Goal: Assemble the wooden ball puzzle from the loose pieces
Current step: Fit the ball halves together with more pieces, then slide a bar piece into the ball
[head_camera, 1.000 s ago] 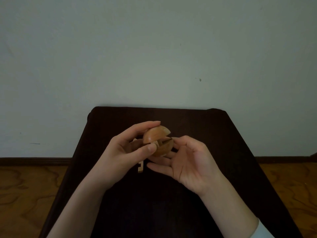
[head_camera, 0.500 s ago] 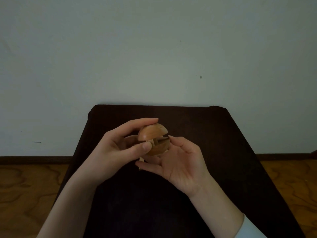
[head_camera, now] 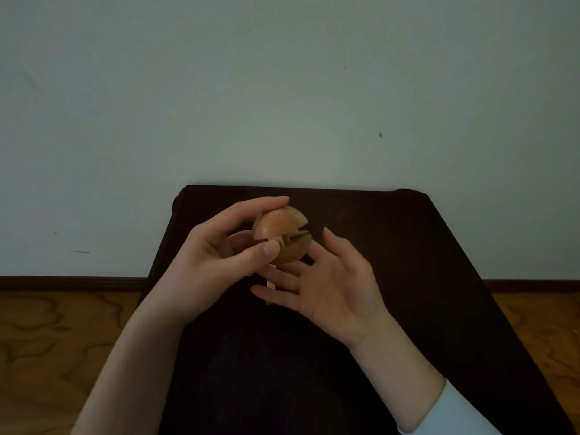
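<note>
A partly joined wooden ball puzzle (head_camera: 282, 238) hangs above the dark table (head_camera: 408, 246), its rounded top piece standing off from the lower half with a gap between them. My left hand (head_camera: 213, 262) grips it, forefinger over the top, thumb on the front. Palm up to the right of the ball, my right hand (head_camera: 329, 277) has its fingers spread, their tips under the lower half. A pale loose piece (head_camera: 270, 285) shows between the hands; most of it is hidden.
The dark table stands against a pale wall (head_camera: 282, 89). Wooden floor (head_camera: 62, 340) lies on both sides, with a dark skirting board along the wall's foot. A light sleeve (head_camera: 452, 412) covers my right forearm at the bottom right.
The right thumb has come away from the ball's right side, leaving the hand spread under it. The left hand keeps its grip and the ball has barely moved.
</note>
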Motion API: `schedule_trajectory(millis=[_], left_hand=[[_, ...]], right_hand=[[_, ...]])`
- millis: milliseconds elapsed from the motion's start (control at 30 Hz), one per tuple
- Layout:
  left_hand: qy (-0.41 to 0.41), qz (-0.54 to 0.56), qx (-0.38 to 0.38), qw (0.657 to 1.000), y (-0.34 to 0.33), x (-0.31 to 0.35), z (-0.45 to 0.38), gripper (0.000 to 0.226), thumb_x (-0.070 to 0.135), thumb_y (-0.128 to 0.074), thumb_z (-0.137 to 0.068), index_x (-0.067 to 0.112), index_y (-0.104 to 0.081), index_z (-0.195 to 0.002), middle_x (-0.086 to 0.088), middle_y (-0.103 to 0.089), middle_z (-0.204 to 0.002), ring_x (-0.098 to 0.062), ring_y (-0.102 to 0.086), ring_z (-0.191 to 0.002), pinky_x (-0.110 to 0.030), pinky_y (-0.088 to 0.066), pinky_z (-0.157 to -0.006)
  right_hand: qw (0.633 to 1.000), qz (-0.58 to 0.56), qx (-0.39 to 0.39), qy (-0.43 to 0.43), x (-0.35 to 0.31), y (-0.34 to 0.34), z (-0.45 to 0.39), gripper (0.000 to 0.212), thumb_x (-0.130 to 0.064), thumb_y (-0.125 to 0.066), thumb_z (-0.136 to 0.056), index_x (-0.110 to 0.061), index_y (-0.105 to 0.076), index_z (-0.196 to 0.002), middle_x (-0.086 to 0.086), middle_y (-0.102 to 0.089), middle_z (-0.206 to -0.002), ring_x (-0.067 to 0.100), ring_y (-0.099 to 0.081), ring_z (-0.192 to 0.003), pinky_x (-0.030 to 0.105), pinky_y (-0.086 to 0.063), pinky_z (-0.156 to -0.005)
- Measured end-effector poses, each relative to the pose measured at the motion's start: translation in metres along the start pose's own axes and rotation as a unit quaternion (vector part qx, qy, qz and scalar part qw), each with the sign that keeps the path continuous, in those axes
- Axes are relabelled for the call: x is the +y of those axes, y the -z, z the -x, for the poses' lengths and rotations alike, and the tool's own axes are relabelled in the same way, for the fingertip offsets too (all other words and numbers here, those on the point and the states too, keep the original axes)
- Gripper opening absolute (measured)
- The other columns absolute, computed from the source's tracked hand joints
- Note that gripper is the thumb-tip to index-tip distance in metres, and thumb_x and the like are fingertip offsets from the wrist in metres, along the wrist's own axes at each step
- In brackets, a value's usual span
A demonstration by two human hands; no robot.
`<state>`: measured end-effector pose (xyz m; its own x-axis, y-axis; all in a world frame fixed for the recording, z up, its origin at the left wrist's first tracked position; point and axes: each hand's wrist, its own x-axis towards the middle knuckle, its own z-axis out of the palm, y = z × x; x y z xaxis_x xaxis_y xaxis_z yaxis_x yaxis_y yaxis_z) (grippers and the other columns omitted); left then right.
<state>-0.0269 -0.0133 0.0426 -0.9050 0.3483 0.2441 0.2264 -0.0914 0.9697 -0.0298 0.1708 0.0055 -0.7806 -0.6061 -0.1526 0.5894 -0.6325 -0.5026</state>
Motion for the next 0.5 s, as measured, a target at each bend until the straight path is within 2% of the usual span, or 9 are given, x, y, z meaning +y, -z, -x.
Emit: schedule_trajectory(millis=[67,133,200,233,300,367,467,500], left_hand=[[0.006,-0.029,0.011,0.999,0.002,-0.001,0.000,0.046,0.011,-0.068,-0.084,0.025,-0.059,-0.127,0.001,-0.066,-0.122,-0.018,-0.065,-0.111,-0.024,-0.054,-0.084],[0.013,-0.059,0.017,0.998,0.005,-0.002,0.000,0.046,0.018,-0.068,-0.083,0.032,-0.060,-0.126,0.005,-0.065,-0.122,-0.018,-0.065,-0.111,-0.025,-0.054,-0.085],[0.020,-0.070,0.029,0.997,0.008,-0.004,-0.001,0.044,0.023,-0.069,-0.083,0.035,-0.060,-0.125,0.009,-0.064,-0.121,-0.017,-0.065,-0.110,-0.024,-0.054,-0.085],[0.021,-0.072,0.038,0.996,0.009,-0.004,-0.001,0.044,0.023,-0.068,-0.082,0.034,-0.060,-0.124,0.009,-0.065,-0.119,-0.016,-0.065,-0.109,-0.023,-0.054,-0.084],[0.020,-0.073,0.057,0.996,0.011,-0.005,0.000,0.044,0.022,-0.066,-0.080,0.033,-0.060,-0.123,0.009,-0.066,-0.116,-0.016,-0.067,-0.106,-0.021,-0.053,-0.083],[0.017,-0.070,0.068,0.995,0.013,-0.006,0.000,0.041,0.023,-0.069,-0.083,0.033,-0.061,-0.122,0.008,-0.066,-0.114,-0.016,-0.067,-0.105,-0.021,-0.053,-0.083],[0.018,-0.069,0.073,0.995,0.016,-0.009,0.001,0.041,0.023,-0.066,-0.082,0.034,-0.062,-0.121,0.006,-0.067,-0.114,-0.015,-0.067,-0.105,-0.022,-0.054,-0.083],[0.019,-0.068,0.074,0.995,0.016,-0.009,0.001,0.041,0.022,-0.065,-0.082,0.034,-0.062,-0.121,0.005,-0.067,-0.114,-0.015,-0.067,-0.105,-0.023,-0.054,-0.084]], right_hand=[[0.996,0.038,0.081,0.003,-0.009,0.003,0.000,0.052,-0.034,-0.058,-0.091,-0.011,-0.054,-0.137,0.021,-0.059,-0.134,0.040,-0.061,-0.118,0.052,-0.049,-0.097],[0.968,0.160,0.191,0.019,-0.016,0.005,0.001,0.038,-0.028,-0.061,-0.090,-0.015,-0.063,-0.126,0.014,-0.069,-0.122,0.033,-0.069,-0.107,0.042,-0.055,-0.087],[0.901,0.319,0.289,0.045,-0.017,0.009,0.004,0.022,-0.021,-0.063,-0.092,-0.021,-0.068,-0.113,0.007,-0.073,-0.108,0.023,-0.072,-0.095,0.034,-0.057,-0.077],[0.865,0.391,0.311,0.054,-0.016,0.011,0.005,0.019,-0.019,-0.063,-0.092,-0.024,-0.067,-0.110,0.005,-0.073,-0.104,0.018,-0.071,-0.089,0.030,-0.056,-0.073],[0.795,0.518,0.309,0.056,-0.011,0.013,0.007,0.019,-0.020,-0.064,-0.092,-0.029,-0.065,-0.109,-0.002,-0.070,-0.101,0.009,-0.066,-0.082,0.024,-0.053,-0.069],[0.730,0.619,0.285,0.047,-0.005,0.012,0.008,0.025,-0.027,-0.067,-0.090,-0.034,-0.061,-0.114,-0.010,-0.064,-0.103,0.005,-0.063,-0.085,0.021,-0.053,-0.071],[0.656,0.719,0.228,0.037,0.005,0.009,0.006,0.049,-0.037,-0.070,-0.086,-0.041,-0.048,-0.130,-0.022,-0.050,-0.120,0.002,-0.057,-0.088,0.016,-0.050,-0.070],[0.639,0.741,0.204,0.031,0.008,0.008,0.005,0.059,-0.040,-0.071,-0.085,-0.040,-0.043,-0.137,-0.024,-0.044,-0.128,0.001,-0.055,-0.093,0.017,-0.050,-0.074]])
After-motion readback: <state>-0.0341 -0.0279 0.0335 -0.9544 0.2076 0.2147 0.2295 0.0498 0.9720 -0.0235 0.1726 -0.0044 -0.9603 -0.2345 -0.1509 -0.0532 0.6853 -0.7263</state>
